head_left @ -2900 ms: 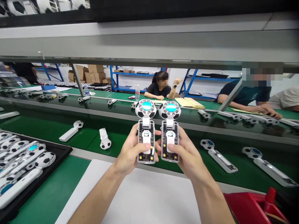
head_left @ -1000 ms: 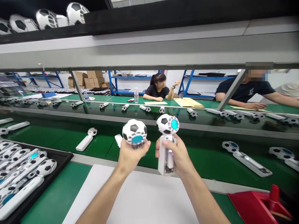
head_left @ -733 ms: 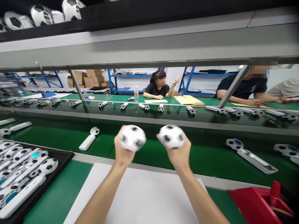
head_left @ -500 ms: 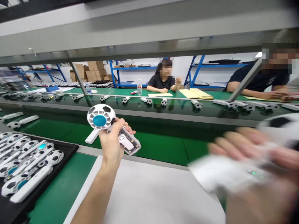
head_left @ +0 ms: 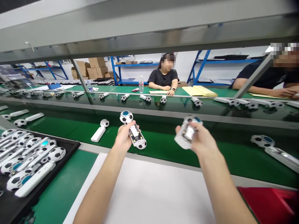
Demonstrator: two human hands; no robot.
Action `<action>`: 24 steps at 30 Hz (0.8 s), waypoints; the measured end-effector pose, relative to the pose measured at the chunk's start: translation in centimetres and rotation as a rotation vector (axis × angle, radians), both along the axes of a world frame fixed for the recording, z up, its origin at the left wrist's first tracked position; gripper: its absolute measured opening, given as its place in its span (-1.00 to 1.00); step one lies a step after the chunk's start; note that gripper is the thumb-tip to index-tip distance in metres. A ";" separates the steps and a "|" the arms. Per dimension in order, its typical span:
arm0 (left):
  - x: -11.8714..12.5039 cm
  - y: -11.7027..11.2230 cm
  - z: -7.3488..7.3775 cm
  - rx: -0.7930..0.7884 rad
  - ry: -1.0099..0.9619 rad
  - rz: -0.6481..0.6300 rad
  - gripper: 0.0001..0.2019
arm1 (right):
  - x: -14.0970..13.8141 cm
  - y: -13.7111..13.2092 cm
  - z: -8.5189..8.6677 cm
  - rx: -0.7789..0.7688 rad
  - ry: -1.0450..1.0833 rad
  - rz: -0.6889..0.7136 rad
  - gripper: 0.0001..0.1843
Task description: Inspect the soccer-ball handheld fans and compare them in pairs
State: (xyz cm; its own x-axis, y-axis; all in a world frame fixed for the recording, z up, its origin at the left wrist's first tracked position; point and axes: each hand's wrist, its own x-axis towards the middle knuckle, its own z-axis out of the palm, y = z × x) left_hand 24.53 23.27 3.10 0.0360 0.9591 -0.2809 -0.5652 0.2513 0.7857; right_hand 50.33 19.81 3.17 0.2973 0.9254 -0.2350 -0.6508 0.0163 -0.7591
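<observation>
My left hand point(head_left: 122, 138) is closed on a small hand fan point(head_left: 132, 130) with a football-patterned head and a clear handle, held out over the green conveyor belt point(head_left: 163, 149). My right hand point(head_left: 201, 140) is closed on a second fan of the same kind point(head_left: 187, 134), slightly blurred, also above the belt. Both forearms reach forward over a white mat point(head_left: 149, 193).
A black tray point(head_left: 70, 148) at the left holds several football fans. More fans lie on the belt: one white-handled point(head_left: 99, 131), one at the right point(head_left: 273, 148). A red fixture point(head_left: 271, 203) sits at the bottom right. Two people sit across a far table.
Both hands held the fans upright and close, turned them over, then swung apart. Now both arms stretch forward over the belt with the fans lower and farther away.
</observation>
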 end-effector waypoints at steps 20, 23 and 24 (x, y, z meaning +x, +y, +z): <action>-2.6 4.5 -5.8 0.060 0.153 -0.057 -0.75 | -1.6 3.0 -6.9 -0.121 -0.357 0.229 -0.89; -2.7 4.8 -6.4 0.068 0.209 -0.034 -0.65 | -1.2 3.8 -8.7 -0.132 -0.613 0.168 -0.90; -2.7 4.9 -6.7 0.066 0.224 -0.027 -0.62 | -1.0 4.0 -9.2 -0.141 -0.707 0.150 -0.85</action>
